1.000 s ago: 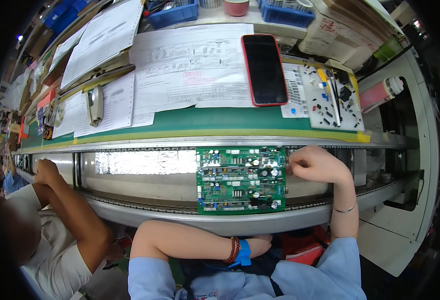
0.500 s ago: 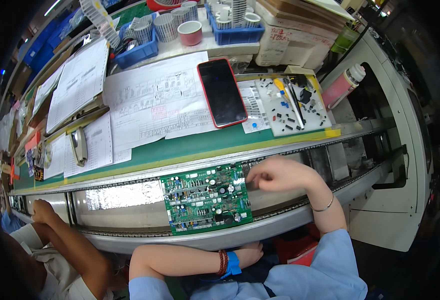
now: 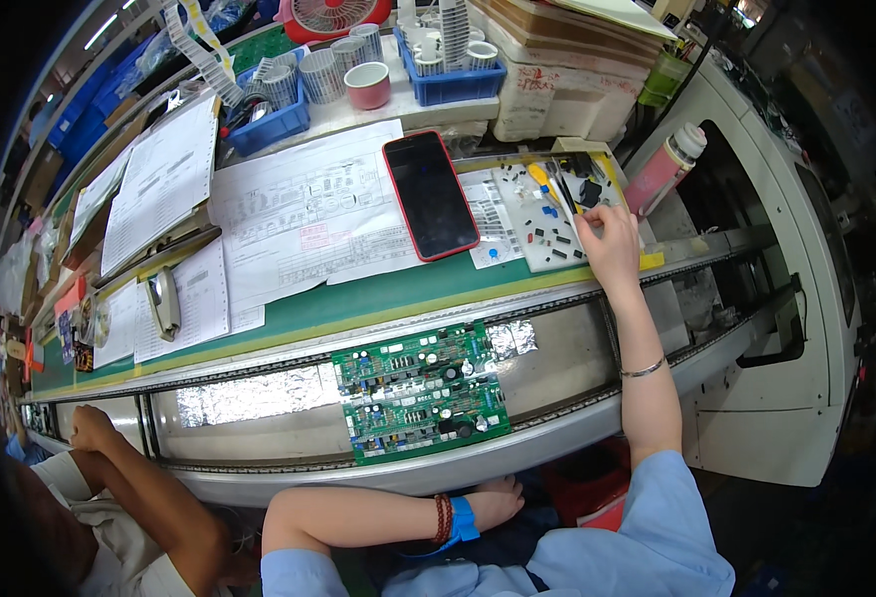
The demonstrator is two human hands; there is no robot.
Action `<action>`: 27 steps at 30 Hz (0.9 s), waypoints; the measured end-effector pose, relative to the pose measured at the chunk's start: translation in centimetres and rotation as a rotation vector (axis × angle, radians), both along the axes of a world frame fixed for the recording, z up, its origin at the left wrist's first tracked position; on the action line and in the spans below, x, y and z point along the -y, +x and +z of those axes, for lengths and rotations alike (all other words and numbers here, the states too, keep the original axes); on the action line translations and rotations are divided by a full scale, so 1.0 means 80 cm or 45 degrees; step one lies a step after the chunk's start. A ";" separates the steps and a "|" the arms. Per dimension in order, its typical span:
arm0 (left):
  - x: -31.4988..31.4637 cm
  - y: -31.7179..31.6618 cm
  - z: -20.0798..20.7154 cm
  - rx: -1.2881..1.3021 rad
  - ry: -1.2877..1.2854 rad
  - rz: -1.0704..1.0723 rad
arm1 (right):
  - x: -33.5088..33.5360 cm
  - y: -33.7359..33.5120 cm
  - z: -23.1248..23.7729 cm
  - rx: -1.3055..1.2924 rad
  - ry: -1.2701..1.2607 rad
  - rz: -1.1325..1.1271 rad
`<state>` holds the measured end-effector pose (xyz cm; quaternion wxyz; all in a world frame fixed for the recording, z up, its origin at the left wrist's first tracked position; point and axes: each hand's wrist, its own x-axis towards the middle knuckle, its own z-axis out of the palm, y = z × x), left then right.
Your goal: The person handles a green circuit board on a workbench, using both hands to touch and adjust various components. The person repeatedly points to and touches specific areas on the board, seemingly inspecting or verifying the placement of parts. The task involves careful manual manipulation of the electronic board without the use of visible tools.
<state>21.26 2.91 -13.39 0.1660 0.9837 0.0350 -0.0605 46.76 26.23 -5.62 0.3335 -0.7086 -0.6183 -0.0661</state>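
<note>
**Head view: right hand leaves the board for the parts tray**

Head view, now: the right hand (image 3: 609, 244) lies on the near edge of the white parts tray (image 3: 549, 221), which sits on the green table (image 3: 358, 298) toward its right end, just right of the red-cased phone (image 3: 430, 195). Its fingers are curled down among the small black components (image 3: 560, 239); whether they have pinched one I cannot tell, since the fingertips are hidden under the hand. A yellow-handled tool (image 3: 542, 184) and a dark pen-like tool lie across the far part of the tray.

The green circuit board (image 3: 423, 390) rests on the conveyor rails below the table's near edge, near the middle, with no hand on it. The left hand (image 3: 497, 500) rests low against the person's body under the conveyor's near rim, fingers loosely closed and holding nothing visible, with a blue wrist strap and a bead bracelet on the wrist.

Against the earlier frames: a second ago, and again half a second ago, the right hand was bunched at the board's right edge, touching it. It has since lifted away and reached up and across to the tray, which reads as a trip to fetch a component. The board itself sits slightly further left in the picture, and the left hand has not shifted.

At the left, another person's forearm (image 3: 129, 463) rests on the conveyor's rim. Papers (image 3: 298, 214) cover the table's middle.
</note>
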 end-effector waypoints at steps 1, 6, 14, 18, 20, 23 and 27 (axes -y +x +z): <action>0.001 -0.001 -0.001 0.000 -0.002 0.004 | -0.001 -0.002 -0.001 -0.014 0.004 -0.002; 0.002 -0.002 -0.003 -0.001 -0.005 0.016 | -0.006 0.004 -0.009 -0.028 0.005 0.020; 0.001 0.000 -0.002 0.009 0.048 0.006 | -0.010 0.014 -0.015 -0.073 0.213 0.021; 0.003 0.001 -0.006 -0.014 0.016 0.036 | -0.020 0.025 -0.011 -0.628 0.257 0.101; 0.008 -0.001 -0.006 -0.008 0.009 0.059 | -0.019 0.019 -0.002 -0.948 0.259 0.102; 0.020 0.001 -0.016 -0.006 0.021 0.177 | -0.004 0.012 0.028 -1.246 0.436 0.306; 0.021 0.006 -0.007 -0.112 0.055 0.113 | 0.024 0.001 0.067 -1.514 0.495 0.497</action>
